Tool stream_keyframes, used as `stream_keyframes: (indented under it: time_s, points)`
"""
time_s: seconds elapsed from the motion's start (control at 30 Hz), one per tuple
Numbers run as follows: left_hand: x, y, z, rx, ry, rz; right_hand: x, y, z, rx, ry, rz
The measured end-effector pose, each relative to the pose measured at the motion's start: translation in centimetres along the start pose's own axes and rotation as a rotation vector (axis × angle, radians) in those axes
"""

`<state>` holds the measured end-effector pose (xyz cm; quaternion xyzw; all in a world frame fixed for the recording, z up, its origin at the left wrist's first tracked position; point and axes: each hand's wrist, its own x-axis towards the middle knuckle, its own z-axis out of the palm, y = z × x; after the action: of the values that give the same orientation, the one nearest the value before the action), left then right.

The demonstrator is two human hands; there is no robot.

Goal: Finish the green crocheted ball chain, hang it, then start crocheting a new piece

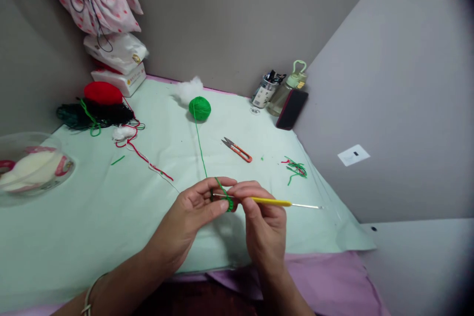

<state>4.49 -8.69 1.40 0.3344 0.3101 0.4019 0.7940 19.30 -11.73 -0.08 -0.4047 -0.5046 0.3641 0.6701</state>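
Between thumb and fingers, my left hand pinches a small green crocheted piece. A crochet hook with a yellow handle and metal tips at both ends is gripped in my right hand. One metal tip points left at the green piece; the other sticks out to the right. Green yarn passes over my left fingers and runs back to a green yarn ball on the table. Where exactly the hook tip meets the stitches is too small to make out.
Orange-handled thread snips lie beyond my hands. Green and red yarn scraps are at right, near a phone and a bottle. At left are red yarn, dark yarn and a clear plastic bowl. White stuffing sits behind.
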Motion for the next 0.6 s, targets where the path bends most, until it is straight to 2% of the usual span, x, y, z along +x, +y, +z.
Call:
stream_keyframes:
  time_s: [0.13, 0.47, 0.6]
  points:
    - [-0.17, -0.15, 0.02, 0.075, 0.024, 0.023, -0.16, 0.26, 0.05, -0.007, 0.005, -0.017]
    - [-0.17, 0.23, -0.60, 0.131, 0.030, 0.051, 0.32, 0.09, -0.37, 0.225, -0.009, 0.120]
    - [-0.31, 0.29, -0.69, 0.156, 0.041, 0.074, 0.15, -0.25, -0.67, 0.158, -0.070, 0.070]
